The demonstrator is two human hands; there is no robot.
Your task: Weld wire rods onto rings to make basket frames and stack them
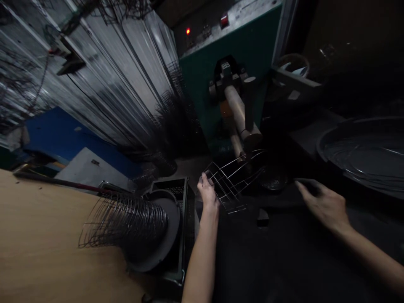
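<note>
My left hand point(208, 191) is closed on the left edge of a wire frame point(232, 181), an open grid of thin metal rods with curved ends. The frame's far side reaches close under the machine's two metal arms point(240, 111); whether it touches the lower one I cannot tell. My right hand point(326, 206) is off to the right, apart from the frame, its fingers partly bent with a dark gap between them and nothing visible inside. A small dark block point(262, 218) lies between the two hands.
A green machine point(197, 80) with a red light point(188, 31) stands ahead. At right is a large round tub point(328, 136) with wire in it. Left, many bent wire pieces point(135, 219) stack on a round holder over a crate point(186, 235), beside a wooden board point(47, 244).
</note>
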